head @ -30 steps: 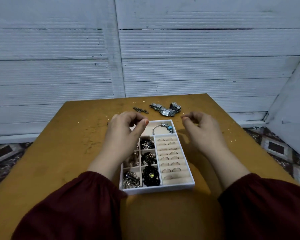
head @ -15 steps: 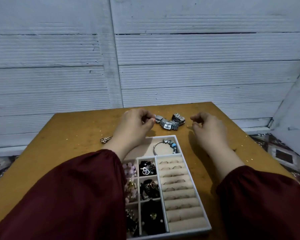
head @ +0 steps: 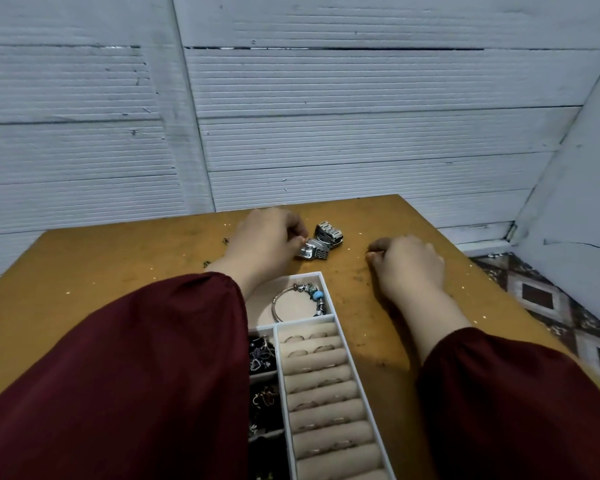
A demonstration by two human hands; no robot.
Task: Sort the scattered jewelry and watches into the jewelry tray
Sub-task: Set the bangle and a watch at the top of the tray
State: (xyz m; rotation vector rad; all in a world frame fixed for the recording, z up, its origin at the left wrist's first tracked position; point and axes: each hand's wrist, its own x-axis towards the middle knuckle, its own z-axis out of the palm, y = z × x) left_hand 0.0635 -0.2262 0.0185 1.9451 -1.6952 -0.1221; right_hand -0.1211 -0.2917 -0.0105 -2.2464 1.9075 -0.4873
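The silver watch lies on the tabletop just above the middle of the frame, outside the jewelry tray and a little beyond its far edge. A folded metal band touches it at the upper right; whether that is a second watch or this one's strap cannot be told. The left hand reaches past the tray's far left corner, knuckles up, and its fingers are pinched together on the watch's left end, seemingly to lift it clear of the band. The watch probably belongs in the wide far compartment beside the beaded bracelet, since rings fill the padded rolls on the right and small pieces crowd the cells at lower left. The right hand rests on the tabletop at centre right, well apart from the watch, its fingers loosely curled with nothing visible in them; it is likely waiting. Dark red sleeves cover both forearms. Small chain bits lie left of the left hand.
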